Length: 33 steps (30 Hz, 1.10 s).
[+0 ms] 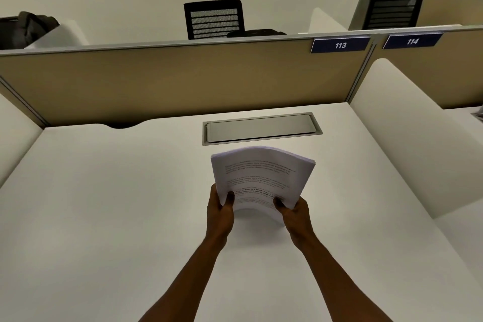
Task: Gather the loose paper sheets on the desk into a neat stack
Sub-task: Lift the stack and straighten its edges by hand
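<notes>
A stack of printed white paper sheets stands upright over the middle of the white desk, bowed so its top edge curves away from me. My left hand grips the stack's lower left edge, thumb on the printed face. My right hand grips the lower right edge the same way. The sheets' edges look roughly aligned. I cannot tell whether the bottom edge touches the desk.
A closed metal cable hatch is set into the desk just behind the stack. A tan partition with labels 113 and 114 closes the back. White side dividers flank the desk. Black chairs stand beyond.
</notes>
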{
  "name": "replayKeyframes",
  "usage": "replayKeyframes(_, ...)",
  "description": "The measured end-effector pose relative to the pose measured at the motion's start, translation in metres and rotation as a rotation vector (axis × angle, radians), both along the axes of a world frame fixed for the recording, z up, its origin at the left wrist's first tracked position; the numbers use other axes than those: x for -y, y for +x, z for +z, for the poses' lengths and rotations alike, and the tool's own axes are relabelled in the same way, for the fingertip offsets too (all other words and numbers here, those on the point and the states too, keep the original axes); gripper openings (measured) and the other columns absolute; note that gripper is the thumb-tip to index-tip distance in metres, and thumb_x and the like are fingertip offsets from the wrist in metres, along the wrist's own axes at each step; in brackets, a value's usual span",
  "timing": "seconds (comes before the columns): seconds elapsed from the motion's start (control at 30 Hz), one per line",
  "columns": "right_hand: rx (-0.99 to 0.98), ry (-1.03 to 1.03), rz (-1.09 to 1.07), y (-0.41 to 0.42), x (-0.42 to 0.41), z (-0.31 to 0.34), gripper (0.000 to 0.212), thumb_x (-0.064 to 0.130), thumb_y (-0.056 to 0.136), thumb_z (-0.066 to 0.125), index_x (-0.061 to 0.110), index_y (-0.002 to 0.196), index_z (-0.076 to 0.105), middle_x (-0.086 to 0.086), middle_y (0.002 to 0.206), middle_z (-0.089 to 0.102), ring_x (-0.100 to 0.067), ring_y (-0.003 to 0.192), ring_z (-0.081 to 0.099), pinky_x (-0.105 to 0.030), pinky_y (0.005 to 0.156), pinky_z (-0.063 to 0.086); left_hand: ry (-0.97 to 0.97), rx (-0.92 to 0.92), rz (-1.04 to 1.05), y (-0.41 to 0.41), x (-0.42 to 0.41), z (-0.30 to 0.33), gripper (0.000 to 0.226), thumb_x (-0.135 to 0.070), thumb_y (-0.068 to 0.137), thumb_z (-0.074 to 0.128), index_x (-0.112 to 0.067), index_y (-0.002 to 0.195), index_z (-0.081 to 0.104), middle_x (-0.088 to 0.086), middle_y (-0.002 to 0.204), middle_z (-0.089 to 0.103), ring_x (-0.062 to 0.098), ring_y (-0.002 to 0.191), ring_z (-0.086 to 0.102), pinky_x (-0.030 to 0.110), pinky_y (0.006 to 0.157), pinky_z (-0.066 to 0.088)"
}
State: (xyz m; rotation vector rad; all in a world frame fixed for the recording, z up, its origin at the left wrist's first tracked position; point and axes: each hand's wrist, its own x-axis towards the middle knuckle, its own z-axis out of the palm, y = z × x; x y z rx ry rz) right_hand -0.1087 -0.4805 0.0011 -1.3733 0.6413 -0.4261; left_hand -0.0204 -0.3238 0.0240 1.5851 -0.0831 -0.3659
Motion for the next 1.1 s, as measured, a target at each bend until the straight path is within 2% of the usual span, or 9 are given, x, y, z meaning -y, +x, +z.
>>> replayKeyframes(0.23, -0.052, -0.053, 0.003, -0.002, -0.004, -0.010, 0.029, 0.009, 0.087, 0.069, 0.029, 0.107, 0.062, 0.003, 0.108, 0.069, -0.016, 0.102, 0.065, -0.022, 0.079, 0.056, 0.040, 0.011, -0.025, 0.002, -0.003, -0.003, 0.037, -0.017, 0.103, 0.048, -0.030, 0.137, 0.046, -0.009, 0.120, 0.060, 0.010, 0.108, 0.057, 0.026, 0.091, 0.051)
replayKeyframes(0.37, -0.129, -0.277, 0.006, -0.002, 0.003, -0.007, 0.025, 0.014, 0.089, 0.067, 0.018, 0.113, 0.062, 0.001, 0.102, 0.068, -0.019, 0.096, 0.066, -0.012, 0.072, 0.052, 0.061, 0.031, -0.033, 0.009, -0.006, -0.001, 0.031, -0.015, 0.102, 0.048, -0.034, 0.126, 0.050, -0.012, 0.115, 0.063, 0.005, 0.105, 0.060, 0.013, 0.072, 0.052)
replayKeyframes(0.53, -0.080, -0.538, 0.086, 0.000, 0.019, 0.019, 0.025, 0.012, 0.090, 0.065, 0.011, 0.115, 0.066, 0.004, 0.098, 0.070, -0.012, 0.087, 0.068, -0.004, 0.068, 0.049, 0.150, 0.025, -0.036, 0.017, -0.014, -0.006, 0.032, -0.018, 0.097, 0.059, -0.023, 0.128, 0.054, 0.002, 0.123, 0.064, 0.020, 0.110, 0.062, 0.019, 0.077, 0.051)
replayKeyframes(0.67, -0.089, -0.683, 0.197, 0.000, 0.037, 0.046, 0.023, 0.012, 0.091, 0.062, 0.019, 0.112, 0.067, 0.005, 0.097, 0.072, -0.010, 0.084, 0.068, -0.017, 0.069, 0.055, 0.358, 0.469, 0.191, 0.043, -0.028, 0.029, 0.072, -0.025, 0.084, 0.075, -0.014, 0.145, 0.038, 0.009, 0.141, 0.047, 0.025, 0.130, 0.047, 0.036, 0.107, 0.043)
replayKeyframes(0.77, -0.127, -0.789, 0.273, 0.003, 0.047, 0.066, 0.020, 0.010, 0.089, 0.060, 0.023, 0.102, 0.068, 0.006, 0.089, 0.072, -0.014, 0.079, 0.067, -0.029, 0.068, 0.054, 0.445, 0.803, 0.087, 0.069, -0.036, 0.081, 0.085, -0.034, 0.083, 0.076, -0.012, 0.151, 0.031, 0.003, 0.157, 0.033, 0.019, 0.149, 0.022, 0.015, 0.118, 0.016)
replayKeyframes(0.83, -0.157, -0.858, 0.356, 0.007, 0.049, 0.081, 0.020, 0.012, 0.090, 0.058, 0.027, 0.100, 0.067, 0.008, 0.088, 0.071, -0.015, 0.078, 0.066, -0.029, 0.067, 0.053, 0.498, 0.895, -0.063, 0.086, -0.037, 0.109, 0.088, -0.038, 0.081, 0.077, -0.017, 0.152, 0.032, -0.002, 0.159, 0.031, 0.015, 0.152, 0.016, 0.017, 0.118, 0.013)
replayKeyframes(0.9, -0.182, -0.925, 0.431, 0.012, 0.049, 0.094, 0.019, 0.014, 0.091, 0.057, 0.027, 0.101, 0.066, 0.010, 0.087, 0.069, -0.015, 0.077, 0.065, -0.029, 0.068, 0.053, 0.504, 0.850, -0.254, 0.099, -0.040, 0.127, 0.086, -0.038, 0.076, 0.082, -0.025, 0.149, 0.038, -0.006, 0.152, 0.044, 0.012, 0.143, 0.035, 0.026, 0.116, 0.026)
replayKeyframes(1.0, -0.196, -0.931, 0.484, 0.016, 0.047, 0.109, 0.017, 0.016, 0.090, 0.058, 0.026, 0.102, 0.067, 0.010, 0.088, 0.068, -0.016, 0.079, 0.065, -0.029, 0.070, 0.053, 0.461, 0.622, -0.504, 0.106, -0.045, 0.139, 0.053, -0.025, 0.073, 0.086, -0.037, 0.120, 0.065, -0.018, 0.114, 0.070, -0.001, 0.101, 0.064, 0.027, 0.086, 0.052)
replayKeyframes(1.1, -0.207, -0.890, 0.564, 0.017, 0.052, 0.119, 0.017, 0.019, 0.088, 0.062, 0.027, 0.101, 0.069, 0.008, 0.094, 0.072, -0.013, 0.083, 0.067, -0.029, 0.072, 0.054, 0.459, 0.558, -0.466, 0.105, -0.045, 0.128, 0.014, -0.021, 0.078, 0.081, -0.018, 0.091, 0.077, -0.002, 0.083, 0.075, 0.012, 0.072, 0.064, 0.030, 0.067, 0.049)
